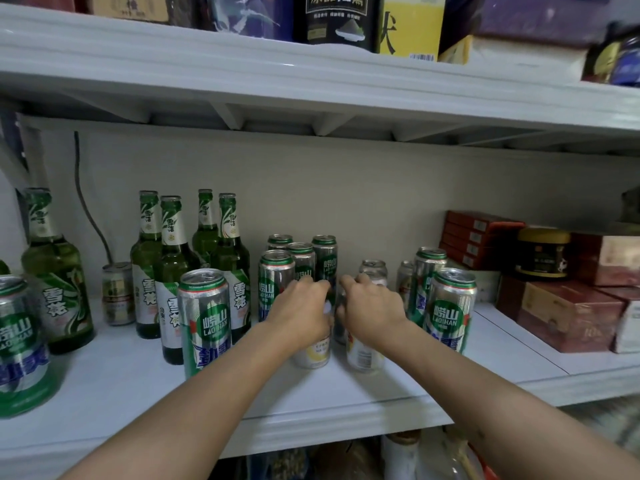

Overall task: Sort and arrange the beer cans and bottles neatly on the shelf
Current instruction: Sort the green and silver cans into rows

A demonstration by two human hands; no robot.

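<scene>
Bare shelf [398,382] board lies open at six o'clock, in front of the cans. At nine o'clock green bottles [180,271] and a tall can [206,320] crowd in. At three o'clock, two tall cans [450,306], then stacked boxes [568,313]. The upper shelf [311,84] caps twelve o'clock.

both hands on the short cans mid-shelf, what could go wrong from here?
1. Left hand and right hand each grip a short can among crowded tall Laoshan cans; an elbow or wrist could topple one.
2. The front tall can stands beside the left forearm, near the green bottles; a knock could cascade.
</scene>
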